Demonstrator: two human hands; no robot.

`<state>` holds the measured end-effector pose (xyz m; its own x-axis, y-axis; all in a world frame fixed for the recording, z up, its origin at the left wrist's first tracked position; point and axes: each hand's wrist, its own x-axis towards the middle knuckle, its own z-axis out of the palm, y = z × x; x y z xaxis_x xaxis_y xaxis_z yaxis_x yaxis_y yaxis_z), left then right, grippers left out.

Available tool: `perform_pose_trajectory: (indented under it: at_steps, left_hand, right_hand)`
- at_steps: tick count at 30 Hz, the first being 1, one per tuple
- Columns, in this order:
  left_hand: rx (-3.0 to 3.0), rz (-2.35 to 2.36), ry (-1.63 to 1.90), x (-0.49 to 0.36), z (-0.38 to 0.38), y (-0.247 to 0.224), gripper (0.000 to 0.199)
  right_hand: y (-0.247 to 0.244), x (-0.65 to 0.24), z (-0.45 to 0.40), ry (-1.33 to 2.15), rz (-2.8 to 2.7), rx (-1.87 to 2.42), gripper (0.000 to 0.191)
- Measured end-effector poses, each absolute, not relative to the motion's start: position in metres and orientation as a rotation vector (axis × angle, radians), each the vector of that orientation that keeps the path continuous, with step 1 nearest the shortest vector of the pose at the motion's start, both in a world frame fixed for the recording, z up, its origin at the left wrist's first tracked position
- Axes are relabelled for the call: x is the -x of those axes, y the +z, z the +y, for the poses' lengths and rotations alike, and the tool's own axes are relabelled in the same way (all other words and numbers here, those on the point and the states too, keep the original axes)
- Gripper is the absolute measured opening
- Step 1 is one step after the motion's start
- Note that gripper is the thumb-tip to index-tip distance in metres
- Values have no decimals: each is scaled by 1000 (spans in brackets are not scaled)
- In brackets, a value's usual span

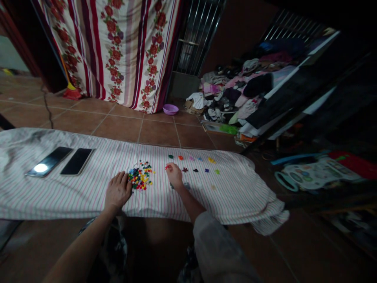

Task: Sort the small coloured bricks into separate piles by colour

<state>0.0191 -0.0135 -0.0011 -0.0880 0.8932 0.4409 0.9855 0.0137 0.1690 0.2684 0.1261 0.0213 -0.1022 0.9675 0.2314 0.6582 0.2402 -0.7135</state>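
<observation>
A heap of small multicoloured pieces (141, 176) lies on the striped cloth (97, 196). Flat beside its left edge rests my left hand (119, 189), fingers spread and nothing seen in it. To the right of the heap, my right hand (174, 175) pinches a small red piece (167, 167) just above the cloth. Small groups sorted by colour lie beyond and to the right of it: green (171, 157), orange (180, 157), pink (191, 158), yellow (211, 160), dark blue (207, 170) and light green (217, 171). Part of a grey group (186, 185) shows beside my right wrist.
Two phones (77, 161) lie at the left of the cloth. Beyond it are a floral curtain (118, 51), a purple basin (170, 109) and a pile of clothes (235, 90). A white plastic toy (306, 175) stands at the right.
</observation>
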Motion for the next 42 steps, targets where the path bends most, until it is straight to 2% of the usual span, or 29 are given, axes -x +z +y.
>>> perform_pose_trajectory:
  at_steps: [7, 20, 37, 42]
  left_hand:
    - [1988, -2105, -662, -18, -14, 0, 44]
    - [2029, -2095, -731, -19, -16, 6, 38]
    - [2004, -2129, -701, -20, -16, 5, 41]
    - [1978, -2151, -691, -20, -15, 2, 43]
  right_hand:
    - [19, -295, 145, 459, -1817, 1628, 27]
    - [6, -290, 158, 456, -1894, 1586, 27]
    - [10, -294, 145, 478, -1903, 1551, 40]
    - [17, -288, 140, 457, -1913, 1525, 36]
